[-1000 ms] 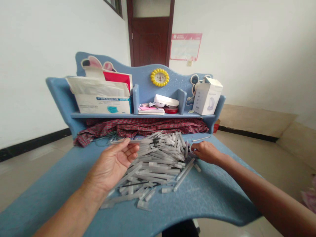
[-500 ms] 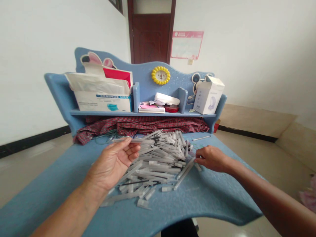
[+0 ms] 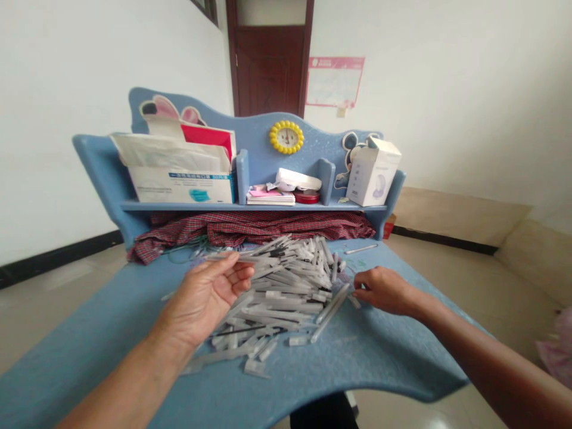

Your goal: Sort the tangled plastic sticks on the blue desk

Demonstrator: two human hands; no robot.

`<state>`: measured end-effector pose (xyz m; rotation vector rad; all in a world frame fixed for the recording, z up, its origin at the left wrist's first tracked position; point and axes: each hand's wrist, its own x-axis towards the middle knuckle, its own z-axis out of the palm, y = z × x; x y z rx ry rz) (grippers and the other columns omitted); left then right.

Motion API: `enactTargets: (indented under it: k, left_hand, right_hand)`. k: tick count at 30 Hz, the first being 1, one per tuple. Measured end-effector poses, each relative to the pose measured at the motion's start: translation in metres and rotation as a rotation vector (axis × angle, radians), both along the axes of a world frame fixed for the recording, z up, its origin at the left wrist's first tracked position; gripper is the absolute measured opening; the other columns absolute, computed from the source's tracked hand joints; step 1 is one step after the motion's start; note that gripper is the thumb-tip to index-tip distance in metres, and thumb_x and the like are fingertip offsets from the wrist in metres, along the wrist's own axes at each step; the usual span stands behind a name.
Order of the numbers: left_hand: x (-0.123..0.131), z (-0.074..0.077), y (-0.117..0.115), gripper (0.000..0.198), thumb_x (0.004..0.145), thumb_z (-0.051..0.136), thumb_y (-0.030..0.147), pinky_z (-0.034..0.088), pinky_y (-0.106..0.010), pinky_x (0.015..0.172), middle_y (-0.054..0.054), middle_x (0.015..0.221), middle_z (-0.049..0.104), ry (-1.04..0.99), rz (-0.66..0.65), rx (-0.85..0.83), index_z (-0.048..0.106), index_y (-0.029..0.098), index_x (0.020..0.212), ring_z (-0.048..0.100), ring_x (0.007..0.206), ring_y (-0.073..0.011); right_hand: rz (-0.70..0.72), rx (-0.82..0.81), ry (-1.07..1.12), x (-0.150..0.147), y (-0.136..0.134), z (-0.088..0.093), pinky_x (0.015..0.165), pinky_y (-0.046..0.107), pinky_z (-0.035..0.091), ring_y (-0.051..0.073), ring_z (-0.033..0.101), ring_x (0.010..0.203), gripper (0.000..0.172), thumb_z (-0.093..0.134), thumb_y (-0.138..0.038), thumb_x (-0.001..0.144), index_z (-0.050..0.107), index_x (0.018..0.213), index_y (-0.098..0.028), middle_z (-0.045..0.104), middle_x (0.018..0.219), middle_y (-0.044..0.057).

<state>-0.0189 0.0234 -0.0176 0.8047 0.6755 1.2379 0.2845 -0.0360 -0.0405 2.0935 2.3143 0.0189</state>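
My left hand [image 3: 208, 295] is raised over the left side of the pile, palm turned up. Its thumb and forefinger pinch a clear pen barrel [image 3: 255, 260], which points right across the heap. Loose translucent pen barrels [image 3: 286, 307] lie heaped on the blue desk [image 3: 370, 351], with dark thin pieces and short clear caps among them. My right hand [image 3: 382, 289] is at the pile's right edge, fingers curled together. A small clear cap [image 3: 354, 301] lies just under its fingertips; whether they grip anything is hidden. Two barrels [image 3: 329, 314] slant beside that hand.
Behind the pile, a red checked cloth [image 3: 254, 229] lies beneath the shelf. A mask box [image 3: 179, 186], a yellow flower-shaped clock [image 3: 286, 137] and a white box [image 3: 374, 173] are on the desk's upper part. A thin clear stick [image 3: 361, 249] rests at the back right.
The view has shifted slightly. My right hand has drawn a little to the right, away from the ends of the slanted barrels. My left hand keeps its pinch on the pen barrel.
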Motion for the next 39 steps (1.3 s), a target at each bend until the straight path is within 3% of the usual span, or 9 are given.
enactTargets:
  k: [10, 17, 24, 32, 36, 39]
  left_hand:
    - [0.001, -0.003, 0.001, 0.011, 0.075, 0.053, 0.006, 0.051, -0.021, 0.046, -0.005, 0.061, 0.068, 0.033, 0.014, -0.008, 0.061, 0.011, 0.069, 0.063, 0.054, -0.0136]
    - [-0.001, 0.001, -0.002, 0.007, 0.073, 0.057, 0.006, 0.051, -0.02, 0.048, -0.005, 0.062, 0.068, 0.018, -0.021, 0.017, 0.061, 0.011, 0.07, 0.063, 0.055, -0.0133]
    - [-0.002, 0.0, -0.002, 0.005, 0.074, 0.057, 0.007, 0.051, -0.021, 0.049, -0.004, 0.062, 0.068, 0.017, -0.045, 0.035, 0.061, 0.01, 0.072, 0.064, 0.056, -0.0131]
    - [-0.001, 0.002, -0.004, 0.006, 0.074, 0.057, 0.006, 0.051, -0.02, 0.049, -0.004, 0.062, 0.068, 0.022, -0.047, 0.032, 0.06, 0.011, 0.072, 0.064, 0.057, -0.013]
    - [-0.002, 0.0, -0.003, 0.006, 0.074, 0.057, 0.007, 0.051, -0.02, 0.049, -0.004, 0.062, 0.068, 0.026, -0.033, 0.025, 0.06, 0.011, 0.072, 0.063, 0.055, -0.0126]
    - [-0.002, -0.002, -0.003, 0.004, 0.075, 0.057, 0.008, 0.051, -0.02, 0.051, -0.004, 0.064, 0.068, 0.021, -0.063, 0.033, 0.06, 0.011, 0.074, 0.064, 0.057, -0.0125]
  right_hand:
    - [-0.018, 0.12, -0.16, -0.004, 0.037, -0.003, 0.066, 0.025, 0.038, 0.019, 0.062, 0.083, 0.03, 0.037, -0.026, 0.086, 0.059, 0.107, -0.025, 0.068, 0.088, 0.008]
    - [0.01, 0.062, -0.252, -0.016, 0.05, -0.007, 0.067, 0.028, 0.041, 0.023, 0.063, 0.081, 0.029, 0.038, -0.018, 0.085, 0.064, 0.095, -0.014, 0.067, 0.086, 0.016]
    - [0.027, 0.04, -0.282, -0.019, 0.051, -0.008, 0.067, 0.03, 0.043, 0.024, 0.063, 0.08, 0.027, 0.04, -0.015, 0.082, 0.065, 0.093, -0.012, 0.067, 0.086, 0.017]
    - [0.027, 0.055, -0.214, -0.015, 0.046, -0.01, 0.063, 0.026, 0.041, 0.021, 0.063, 0.077, 0.024, 0.042, -0.011, 0.078, 0.065, 0.085, -0.013, 0.067, 0.083, 0.014]
    - [-0.001, 0.118, -0.145, -0.016, 0.038, -0.003, 0.064, 0.023, 0.039, 0.018, 0.061, 0.079, 0.025, 0.043, -0.01, 0.077, 0.063, 0.091, -0.015, 0.067, 0.085, 0.011]
    - [0.046, 0.24, 0.084, -0.024, 0.028, 0.007, 0.061, 0.021, 0.037, 0.014, 0.058, 0.071, 0.021, 0.042, -0.013, 0.078, 0.062, 0.086, -0.015, 0.064, 0.076, 0.005]
